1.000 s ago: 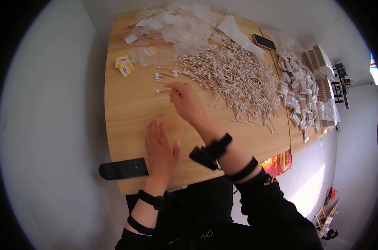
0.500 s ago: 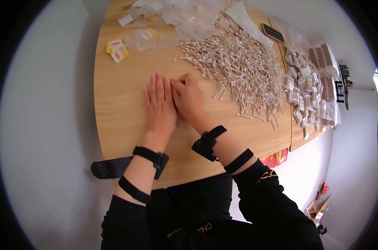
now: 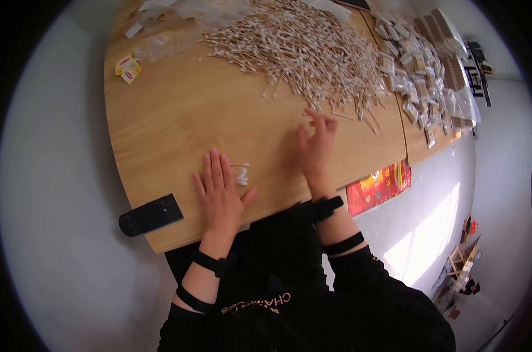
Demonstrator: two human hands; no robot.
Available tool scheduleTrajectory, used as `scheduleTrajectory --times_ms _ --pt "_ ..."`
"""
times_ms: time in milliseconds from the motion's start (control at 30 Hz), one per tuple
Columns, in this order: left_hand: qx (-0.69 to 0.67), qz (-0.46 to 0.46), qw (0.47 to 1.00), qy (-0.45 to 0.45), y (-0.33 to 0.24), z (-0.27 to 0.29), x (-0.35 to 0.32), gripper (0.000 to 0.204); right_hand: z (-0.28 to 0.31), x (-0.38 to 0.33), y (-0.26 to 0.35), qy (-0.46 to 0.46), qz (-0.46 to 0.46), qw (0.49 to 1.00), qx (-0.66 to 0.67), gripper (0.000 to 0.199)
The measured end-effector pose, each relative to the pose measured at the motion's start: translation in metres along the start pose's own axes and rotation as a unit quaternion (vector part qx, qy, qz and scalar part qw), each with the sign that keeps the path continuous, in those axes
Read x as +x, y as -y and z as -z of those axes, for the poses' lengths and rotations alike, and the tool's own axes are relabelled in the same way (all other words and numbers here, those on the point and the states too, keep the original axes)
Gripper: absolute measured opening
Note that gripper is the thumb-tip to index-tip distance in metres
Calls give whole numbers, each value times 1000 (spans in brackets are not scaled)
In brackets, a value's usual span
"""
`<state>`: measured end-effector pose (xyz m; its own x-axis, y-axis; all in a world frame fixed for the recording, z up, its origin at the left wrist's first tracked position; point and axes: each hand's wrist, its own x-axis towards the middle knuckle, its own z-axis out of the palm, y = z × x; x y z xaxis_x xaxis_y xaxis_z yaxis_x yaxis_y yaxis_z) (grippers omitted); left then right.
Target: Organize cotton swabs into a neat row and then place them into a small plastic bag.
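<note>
Left hand (image 3: pixel 221 196), flat, partly covers white-tipped wooden cotton swabs (image 3: pixel 242 176), lower centre; right hand (image 3: pixel 317 146), half-curled, hold unclear, centre. Filled clear-plastic packets (image 3: pixel 418 64) lie upper right; a loose swab heap (image 3: pixel 307 50) remains, upper centre.

White-tipped swabs (image 3: pixel 242 176), small bunch, loose heap (image 3: pixel 301 50) beyond

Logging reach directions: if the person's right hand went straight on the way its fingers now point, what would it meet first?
Probably the near edge of the cotton swab pile, just ahead of the right hand; the hand's height above the table is unclear.
</note>
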<state>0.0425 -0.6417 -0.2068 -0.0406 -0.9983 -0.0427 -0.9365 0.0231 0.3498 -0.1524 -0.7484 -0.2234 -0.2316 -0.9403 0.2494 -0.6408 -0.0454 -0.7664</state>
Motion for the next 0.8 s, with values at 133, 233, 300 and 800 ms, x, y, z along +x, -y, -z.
scheduleTrajectory --times_ms 133,233,300,800 --pt "-8 -2 999 -35 -9 -1 3 96 35 15 -34 -63 58 976 -199 42" --pt "8 -57 998 -34 -11 2 -3 95 40 17 -51 -38 45 987 -147 23" --pt "16 -58 998 -12 -2 -3 -16 93 39 9 -47 -9 38 993 -107 16" --pt "30 -41 999 -5 -11 -7 -5 78 -3 11 -4 -72 -60 995 -15 34"
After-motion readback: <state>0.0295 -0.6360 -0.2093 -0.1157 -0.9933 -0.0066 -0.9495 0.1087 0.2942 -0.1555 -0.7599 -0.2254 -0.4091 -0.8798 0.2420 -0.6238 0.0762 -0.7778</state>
